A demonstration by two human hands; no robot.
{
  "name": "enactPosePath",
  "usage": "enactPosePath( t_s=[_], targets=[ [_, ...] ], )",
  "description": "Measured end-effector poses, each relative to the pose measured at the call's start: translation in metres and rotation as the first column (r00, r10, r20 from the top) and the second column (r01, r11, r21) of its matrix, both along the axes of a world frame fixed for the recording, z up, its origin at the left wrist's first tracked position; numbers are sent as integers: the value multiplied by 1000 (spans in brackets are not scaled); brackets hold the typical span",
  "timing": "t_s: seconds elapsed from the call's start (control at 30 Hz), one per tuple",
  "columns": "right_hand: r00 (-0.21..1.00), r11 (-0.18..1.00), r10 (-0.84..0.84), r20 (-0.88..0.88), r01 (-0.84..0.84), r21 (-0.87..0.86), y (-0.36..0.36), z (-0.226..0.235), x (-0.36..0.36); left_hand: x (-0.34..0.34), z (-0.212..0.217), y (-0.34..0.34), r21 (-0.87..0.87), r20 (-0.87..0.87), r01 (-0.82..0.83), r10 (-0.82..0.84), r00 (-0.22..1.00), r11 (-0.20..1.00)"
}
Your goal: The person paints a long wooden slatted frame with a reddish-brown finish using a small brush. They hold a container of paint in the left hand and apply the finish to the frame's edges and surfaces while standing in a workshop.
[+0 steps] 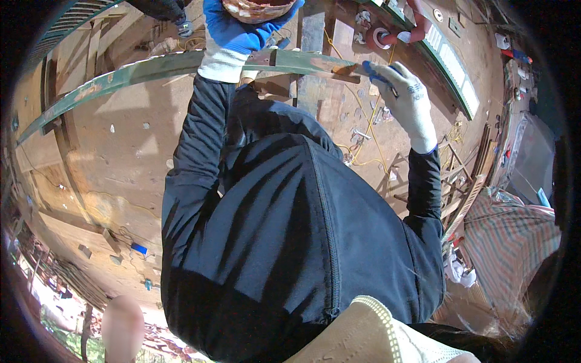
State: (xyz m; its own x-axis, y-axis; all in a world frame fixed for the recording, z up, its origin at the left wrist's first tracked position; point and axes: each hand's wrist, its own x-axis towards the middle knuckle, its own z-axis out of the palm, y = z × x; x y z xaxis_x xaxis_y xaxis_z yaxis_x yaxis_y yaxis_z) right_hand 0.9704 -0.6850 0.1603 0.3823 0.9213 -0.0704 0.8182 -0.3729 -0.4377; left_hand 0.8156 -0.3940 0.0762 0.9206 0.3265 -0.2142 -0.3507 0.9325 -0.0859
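My left hand [233,36], in a blue-palmed white knit glove, holds a round bowl [260,11] at the top edge of the picture. The bowl's rim is smeared reddish brown, and its upper part is cut off. A long green beam [145,71] runs crosswise beneath my left wrist, its brownish right end near my other hand. My right hand [402,91], in a matching glove, is closed just right of that end. Something thin seems to stick out leftward from its fingers, too small to name.
Another green piece with white panels [451,66] lies at upper right, with a person's arm [417,27] over it. A dark shoe [184,27] shows at upper left. Yellow cord [378,148] and scraps litter the ground. A striped cloth [511,242] hangs at right.
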Motion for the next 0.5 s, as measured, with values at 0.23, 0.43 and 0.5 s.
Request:
enactPosePath(
  t_s=[0.23,0.43,0.5],
  targets=[
    [988,991,137,69,-137,-10,22,-7,-6,-6,3,3,36,21,0,0,1000,999],
    [955,965,256,148,-244,-99,21,0,12,-3,2,4,60,7,-23,23,1000,998],
    [960,966,257,108,-253,-51,29,-1,11,-5,-2,6,46,50,31,-34,998,998]
  ],
)
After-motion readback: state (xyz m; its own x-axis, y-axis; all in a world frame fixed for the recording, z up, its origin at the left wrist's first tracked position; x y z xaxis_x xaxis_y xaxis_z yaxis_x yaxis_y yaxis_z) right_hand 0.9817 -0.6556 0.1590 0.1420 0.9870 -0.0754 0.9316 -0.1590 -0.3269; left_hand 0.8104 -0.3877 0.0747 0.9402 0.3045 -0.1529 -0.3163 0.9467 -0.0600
